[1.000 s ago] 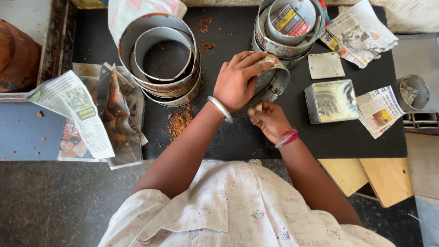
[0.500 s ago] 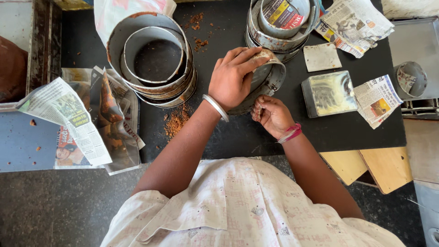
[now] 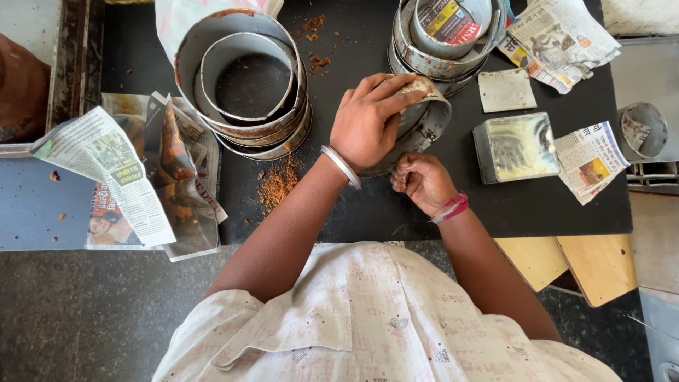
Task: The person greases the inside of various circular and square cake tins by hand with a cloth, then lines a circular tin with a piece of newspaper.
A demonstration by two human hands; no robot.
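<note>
A round metal ring mould (image 3: 431,120) lies tilted on the black table (image 3: 537,205). My left hand (image 3: 368,127), with a silver bangle on the wrist, lies over the ring and presses a small brownish scrap (image 3: 417,86) against its rim. My right hand (image 3: 422,180), with pink thread at the wrist, is curled against the ring's near edge, fingers pinched together. What those fingers pinch is hidden.
Nested metal rings (image 3: 244,85) stand at the left, another stack lined with newspaper (image 3: 445,35) at the back. A square tin (image 3: 516,147), a small metal plate (image 3: 506,90), a small round tin (image 3: 642,131), newspaper sheets (image 3: 134,177) and brown powder (image 3: 277,182) lie around.
My left hand has slid slightly along the ring's rim with the scrap. My right hand stays at the near edge.
</note>
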